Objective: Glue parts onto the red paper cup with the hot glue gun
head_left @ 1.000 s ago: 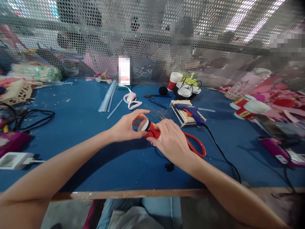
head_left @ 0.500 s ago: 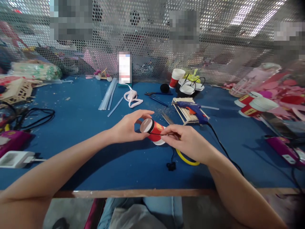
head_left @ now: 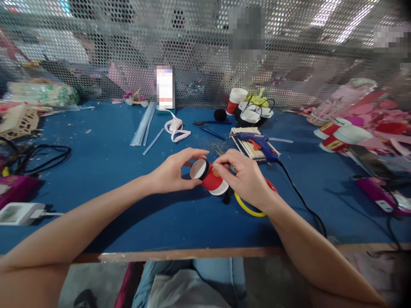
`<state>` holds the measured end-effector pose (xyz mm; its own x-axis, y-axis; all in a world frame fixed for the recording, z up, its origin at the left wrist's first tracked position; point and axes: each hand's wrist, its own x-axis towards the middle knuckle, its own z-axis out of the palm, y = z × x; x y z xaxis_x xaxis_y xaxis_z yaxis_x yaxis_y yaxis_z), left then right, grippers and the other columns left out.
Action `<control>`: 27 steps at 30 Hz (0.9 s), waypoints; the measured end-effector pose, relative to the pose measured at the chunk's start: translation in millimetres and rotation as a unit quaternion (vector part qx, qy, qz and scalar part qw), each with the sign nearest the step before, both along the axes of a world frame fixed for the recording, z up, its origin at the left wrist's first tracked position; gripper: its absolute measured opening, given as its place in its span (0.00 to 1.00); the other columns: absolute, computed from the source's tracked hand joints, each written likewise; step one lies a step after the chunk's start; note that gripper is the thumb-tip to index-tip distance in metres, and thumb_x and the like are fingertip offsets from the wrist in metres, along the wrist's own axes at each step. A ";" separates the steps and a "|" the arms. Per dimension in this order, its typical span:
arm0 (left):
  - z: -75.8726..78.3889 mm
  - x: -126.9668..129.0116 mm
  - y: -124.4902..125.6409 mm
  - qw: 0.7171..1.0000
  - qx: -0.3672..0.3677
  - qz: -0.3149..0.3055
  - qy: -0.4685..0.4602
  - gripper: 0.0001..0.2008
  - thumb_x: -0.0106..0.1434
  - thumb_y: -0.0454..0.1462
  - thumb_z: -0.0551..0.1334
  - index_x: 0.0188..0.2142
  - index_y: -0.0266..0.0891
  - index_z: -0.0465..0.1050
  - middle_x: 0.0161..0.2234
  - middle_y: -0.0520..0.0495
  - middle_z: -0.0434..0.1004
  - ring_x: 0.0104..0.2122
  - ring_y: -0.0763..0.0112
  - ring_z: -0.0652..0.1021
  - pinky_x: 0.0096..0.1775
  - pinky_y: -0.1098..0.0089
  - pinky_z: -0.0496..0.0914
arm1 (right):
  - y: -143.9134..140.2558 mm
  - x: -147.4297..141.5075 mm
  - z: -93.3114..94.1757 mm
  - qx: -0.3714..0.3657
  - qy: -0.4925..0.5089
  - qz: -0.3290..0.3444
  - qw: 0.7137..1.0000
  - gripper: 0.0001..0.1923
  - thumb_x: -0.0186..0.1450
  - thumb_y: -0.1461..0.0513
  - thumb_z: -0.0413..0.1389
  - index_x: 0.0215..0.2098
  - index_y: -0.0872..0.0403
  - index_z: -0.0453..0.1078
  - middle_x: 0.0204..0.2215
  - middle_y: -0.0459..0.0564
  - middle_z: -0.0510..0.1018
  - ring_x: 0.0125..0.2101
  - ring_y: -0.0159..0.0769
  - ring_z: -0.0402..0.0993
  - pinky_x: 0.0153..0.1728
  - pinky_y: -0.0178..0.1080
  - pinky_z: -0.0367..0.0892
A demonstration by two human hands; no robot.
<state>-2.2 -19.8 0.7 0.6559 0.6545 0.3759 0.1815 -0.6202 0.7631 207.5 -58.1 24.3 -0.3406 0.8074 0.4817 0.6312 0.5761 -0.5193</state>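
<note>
The red paper cup (head_left: 214,179) lay tilted between the two hands above the bench (head_left: 144,231), its base facing left and its white rim toward the lower right. A band of black cord (head_left: 206,170) circled it near the base. The left hand (head_left: 175,171) held that end in its grip, thumb below, fingers behind. The right hand (head_left: 246,174) had its thumb and forefinger drawn together at the cup's upper side; whether its grip had the cord could not be told.

Half a second earlier the cord ran taut across the red face to the right hand; now that hand was higher, nearer the band, and the face showed no crossing strand. A dark tangle (head_left: 226,196) had come close to the rim, suggesting that winding was still under way.

Scissors (head_left: 251,210) lay partly under the right hand; beyond were a glue gun (head_left: 257,143) and white ribbon (head_left: 176,129).
</note>
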 end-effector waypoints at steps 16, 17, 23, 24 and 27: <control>-2.7 -2.1 2.1 0.999 0.000 -0.033 -0.007 0.31 0.53 0.34 0.65 0.57 0.45 0.60 0.55 0.42 0.66 0.54 0.61 0.71 0.54 0.60 0.69 | 11.5 -4.0 -20.9 -0.003 0.041 -0.006 0.999 0.05 0.66 0.63 0.49 0.31 0.52 0.62 0.30 0.47 0.69 0.32 0.33 0.67 0.35 0.38 0.63; -2.6 -2.2 2.2 0.999 0.001 -0.034 -0.006 0.31 0.53 0.34 0.65 0.57 0.45 0.60 0.55 0.42 0.66 0.54 0.61 0.71 0.54 0.60 0.69 | 11.5 -4.3 -22.1 -0.004 0.041 -0.008 0.999 0.05 0.66 0.62 0.48 0.31 0.52 0.62 0.30 0.47 0.69 0.32 0.33 0.66 0.35 0.39 0.63; -2.2 -4.0 2.5 0.999 -0.007 -0.047 -0.002 0.31 0.54 0.33 0.64 0.57 0.45 0.59 0.56 0.43 0.65 0.55 0.61 0.70 0.55 0.60 0.68 | 11.2 -6.5 -25.7 -0.014 0.042 -0.017 0.999 0.05 0.66 0.62 0.47 0.32 0.52 0.61 0.29 0.47 0.68 0.32 0.34 0.66 0.34 0.39 0.63; -1.6 -4.4 2.4 0.999 -0.011 -0.048 -0.003 0.31 0.54 0.33 0.64 0.57 0.45 0.59 0.56 0.43 0.65 0.55 0.60 0.70 0.55 0.59 0.68 | 11.0 -7.2 -25.7 -0.015 0.041 -0.020 0.999 0.05 0.66 0.62 0.47 0.32 0.52 0.61 0.29 0.48 0.68 0.32 0.34 0.66 0.34 0.39 0.63; 0.9 -4.8 1.6 0.999 -0.012 -0.051 0.003 0.32 0.54 0.33 0.64 0.58 0.46 0.58 0.56 0.42 0.64 0.56 0.60 0.69 0.55 0.58 0.68 | 9.6 -9.9 -25.1 -0.008 0.036 -0.032 0.999 0.05 0.66 0.62 0.47 0.31 0.52 0.60 0.30 0.48 0.69 0.31 0.34 0.66 0.33 0.39 0.63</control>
